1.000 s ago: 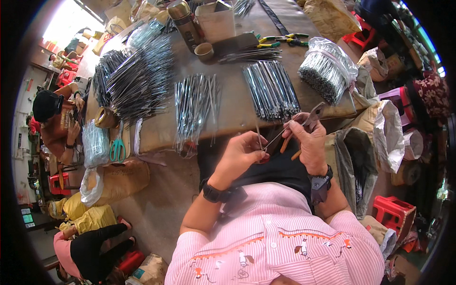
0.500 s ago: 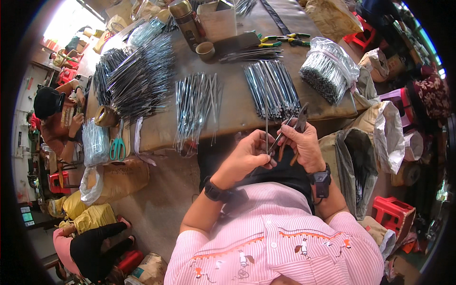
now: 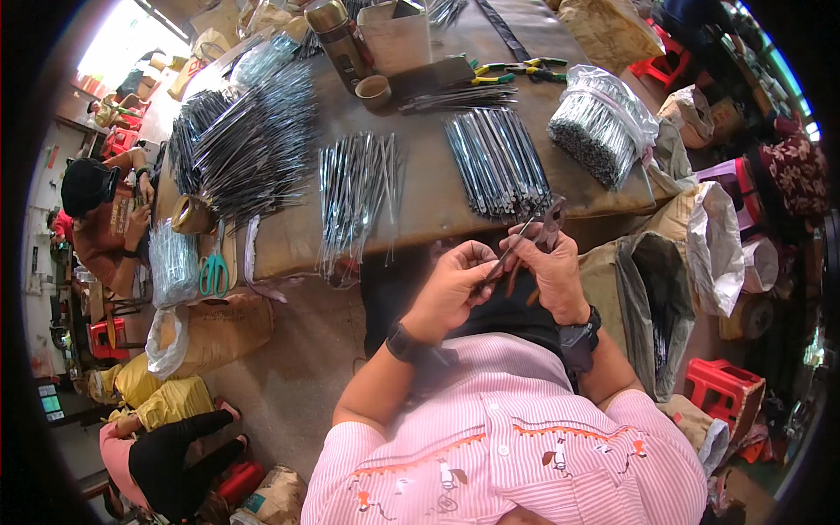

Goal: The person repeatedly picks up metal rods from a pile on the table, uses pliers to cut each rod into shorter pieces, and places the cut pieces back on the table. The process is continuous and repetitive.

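Just off the table's front edge, my left hand (image 3: 464,278) pinches a thin dark metal strip (image 3: 513,248), which slants up toward my right hand. My right hand (image 3: 560,273) is closed round a pair of pliers (image 3: 551,224). Their metal jaws point up and away, and the brownish handles show below the fingers. The fingertips of my right hand also meet the strip's far end. Beyond my hands lies a neat row of flat metal strips (image 3: 499,164). Further left is a looser batch of strips (image 3: 352,197).
A large heap of strips (image 3: 254,144) covers the table's left side, near teal-handled scissors (image 3: 214,273). A plastic-wrapped bundle (image 3: 595,127) stands at right. A flask (image 3: 337,44), cup (image 3: 374,92) and yellow-green pliers (image 3: 499,74) are farther back. An open sack (image 3: 652,306) stands beside me; co-workers sit left.
The strip that stood upright above my left hand no longer shows there. My left fingers have drawn into a pinch, and the pliers' jaws have turned slightly in my right hand.
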The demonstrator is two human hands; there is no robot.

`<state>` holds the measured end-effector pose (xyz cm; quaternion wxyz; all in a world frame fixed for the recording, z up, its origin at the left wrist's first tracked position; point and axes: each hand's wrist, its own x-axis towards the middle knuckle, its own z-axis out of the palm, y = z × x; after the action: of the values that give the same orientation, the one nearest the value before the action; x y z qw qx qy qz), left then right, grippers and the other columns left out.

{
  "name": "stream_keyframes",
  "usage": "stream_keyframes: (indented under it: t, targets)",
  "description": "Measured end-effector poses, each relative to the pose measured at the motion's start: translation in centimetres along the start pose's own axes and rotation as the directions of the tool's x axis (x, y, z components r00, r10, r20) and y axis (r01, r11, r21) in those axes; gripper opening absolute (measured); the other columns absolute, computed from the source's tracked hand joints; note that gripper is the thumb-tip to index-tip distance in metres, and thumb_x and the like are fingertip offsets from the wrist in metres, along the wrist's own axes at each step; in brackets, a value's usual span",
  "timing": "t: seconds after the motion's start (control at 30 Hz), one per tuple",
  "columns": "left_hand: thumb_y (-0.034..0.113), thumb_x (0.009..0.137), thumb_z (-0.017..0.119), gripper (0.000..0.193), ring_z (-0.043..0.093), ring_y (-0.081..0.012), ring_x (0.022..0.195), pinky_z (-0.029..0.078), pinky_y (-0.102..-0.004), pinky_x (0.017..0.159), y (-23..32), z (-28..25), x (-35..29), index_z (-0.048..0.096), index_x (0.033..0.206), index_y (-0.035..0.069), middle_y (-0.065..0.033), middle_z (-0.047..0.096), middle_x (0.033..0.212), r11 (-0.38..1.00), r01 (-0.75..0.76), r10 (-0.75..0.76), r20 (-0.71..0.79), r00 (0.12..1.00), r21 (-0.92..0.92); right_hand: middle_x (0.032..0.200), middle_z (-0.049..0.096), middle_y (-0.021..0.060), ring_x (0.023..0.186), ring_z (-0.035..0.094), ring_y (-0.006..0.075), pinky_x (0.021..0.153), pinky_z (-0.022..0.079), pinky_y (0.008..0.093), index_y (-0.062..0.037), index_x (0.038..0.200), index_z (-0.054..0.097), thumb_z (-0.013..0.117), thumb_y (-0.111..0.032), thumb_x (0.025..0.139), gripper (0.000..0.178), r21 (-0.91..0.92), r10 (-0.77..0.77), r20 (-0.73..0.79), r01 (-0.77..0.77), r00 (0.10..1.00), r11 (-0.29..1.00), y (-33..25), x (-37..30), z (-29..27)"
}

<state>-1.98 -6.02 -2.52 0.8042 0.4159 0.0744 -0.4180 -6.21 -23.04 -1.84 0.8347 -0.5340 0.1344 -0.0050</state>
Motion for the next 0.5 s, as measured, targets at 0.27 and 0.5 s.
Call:
stream_keyframes:
  t: [0.27, 0.5]
  targets:
    - [0.008, 0.087, 0.068, 0.013, 0.054, -0.0054, 0.055, 0.039, -0.0172, 0.046, 1.1, 0.3, -0.9, 0.057, 0.094, 0.005, 0.0001, 0.059, 0.075, 0.960, -0.172, 0.171, 0.024, 0.985, 0.222, 0.099, 0.068, 0.0166, 0.088, 0.066, 0.0242, 0.078, 0.055, 0.0338, 0.0042, 0.096, 0.064, 0.054, -0.008, 0.093, 0.016, 0.588, 0.359, -0.116, -0.227, 0.926, 0.776, 2.1, 0.8, -3.2]
    - [0.007, 0.088, 0.067, 0.013, 0.051, -0.0051, 0.054, 0.036, -0.0167, 0.044, 0.5, 0.2, -0.6, 0.057, 0.095, 0.005, 0.0004, 0.057, 0.076, 0.976, -0.048, 0.032, 0.082, 0.996, 0.211, 0.099, 0.068, 0.0123, 0.081, 0.065, 0.0177, 0.069, 0.054, 0.0289, 0.0004, 0.104, 0.063, 0.063, -0.015, 0.093, 0.019, 0.265, -0.013, -0.066, 0.030, 0.998, 0.964, 0.0, 0.1, -3.2]
